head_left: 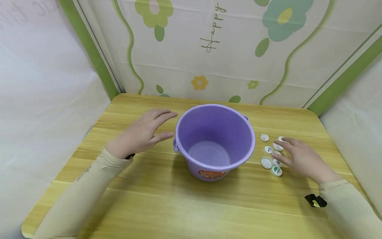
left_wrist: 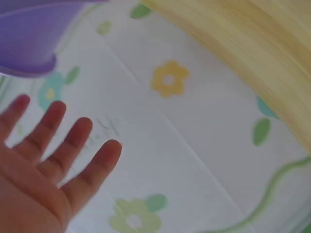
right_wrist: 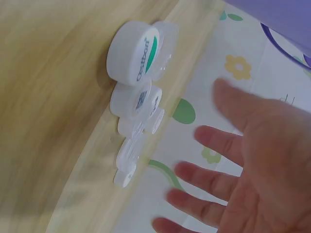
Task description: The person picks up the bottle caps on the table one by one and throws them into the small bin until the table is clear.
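Observation:
A purple bucket (head_left: 215, 132) stands upright on the wooden table, its inside bare down to the bottom. To its left my left hand (head_left: 143, 131) hovers with fingers extended, the fingertips close to the rim; the left wrist view shows that palm with nothing in it. On the right lies a group of white bottle caps (head_left: 267, 163), several in all. My right hand (head_left: 301, 159) is spread over them, partly covering some in the head view. One cap (right_wrist: 133, 53) carries a green mark and lettering. Nothing is in the right palm in the right wrist view.
The wooden table (head_left: 143, 205) has rounded corners and extends toward me. Behind it hangs a white curtain (head_left: 179, 59) with printed flowers and green trim. White fabric walls (head_left: 50, 83) close in both sides. The bucket's handle hinge (head_left: 175, 146) juts out at its left.

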The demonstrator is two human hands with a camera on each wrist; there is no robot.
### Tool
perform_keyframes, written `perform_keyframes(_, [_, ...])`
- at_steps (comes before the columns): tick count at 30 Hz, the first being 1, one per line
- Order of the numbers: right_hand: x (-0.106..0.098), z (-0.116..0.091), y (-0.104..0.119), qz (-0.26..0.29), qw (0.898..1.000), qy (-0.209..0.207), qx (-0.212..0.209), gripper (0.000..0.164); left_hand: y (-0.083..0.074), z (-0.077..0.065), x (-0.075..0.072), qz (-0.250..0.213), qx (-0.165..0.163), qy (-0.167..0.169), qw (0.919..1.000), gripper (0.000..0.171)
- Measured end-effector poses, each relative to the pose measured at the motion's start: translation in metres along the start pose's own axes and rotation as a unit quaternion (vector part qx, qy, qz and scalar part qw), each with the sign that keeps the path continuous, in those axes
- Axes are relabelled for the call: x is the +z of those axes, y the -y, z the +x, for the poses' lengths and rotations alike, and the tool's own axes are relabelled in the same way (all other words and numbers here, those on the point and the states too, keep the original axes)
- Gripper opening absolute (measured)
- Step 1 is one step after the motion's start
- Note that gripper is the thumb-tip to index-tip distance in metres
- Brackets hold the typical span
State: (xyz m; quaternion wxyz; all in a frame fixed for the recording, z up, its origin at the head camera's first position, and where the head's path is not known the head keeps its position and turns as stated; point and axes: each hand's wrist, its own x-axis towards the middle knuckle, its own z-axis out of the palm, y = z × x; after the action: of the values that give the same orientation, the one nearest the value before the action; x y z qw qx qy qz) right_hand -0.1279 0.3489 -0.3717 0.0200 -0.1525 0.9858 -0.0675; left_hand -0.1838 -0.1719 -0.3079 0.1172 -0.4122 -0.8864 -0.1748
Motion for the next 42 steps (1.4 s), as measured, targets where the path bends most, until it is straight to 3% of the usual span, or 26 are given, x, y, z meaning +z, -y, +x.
perform_keyframes(2, [0.001,-0.002,0.001,-0.004,1.000,-0.005,-0.003,0.057,-0.011,0.004,-0.002,-0.017,0.006,-0.026,0.9995,0.058])
perform_keyframes(4, [0.002,-0.003,0.003,-0.001,1.000,-0.002,0.000,0.051,-0.021,0.009,-0.004,-0.047,-0.009,-0.034,0.9983,0.053])
perform_keyframes(7, [0.005,-0.005,0.004,0.001,1.000,0.005,0.008,0.047,-0.032,0.016,-0.005,-0.108,-0.057,-0.018,0.9924,0.053])
perform_keyframes(10, [0.008,-0.007,0.006,0.004,1.000,-0.001,0.010,0.043,-0.040,0.022,-0.006,-0.157,-0.116,0.005,0.9807,0.057])
perform_keyframes(15, [0.015,-0.010,0.013,0.006,1.000,-0.008,-0.001,0.042,-0.046,0.031,-0.003,-0.177,-0.169,0.039,0.9688,0.060])
perform_keyframes(27, [0.031,-0.006,0.029,-0.010,0.993,-0.070,-0.090,0.037,-0.054,0.040,0.003,-0.196,-0.222,0.040,0.9542,0.062])
perform_keyframes(37, [0.035,-0.004,0.034,-0.010,0.987,-0.096,-0.128,0.032,-0.052,0.043,0.004,-0.186,-0.217,0.039,0.9575,0.060])
perform_keyframes(42, [0.034,-0.004,0.038,-0.012,0.988,-0.087,-0.130,0.023,-0.051,0.043,0.005,-0.191,-0.216,0.038,0.9568,0.060])
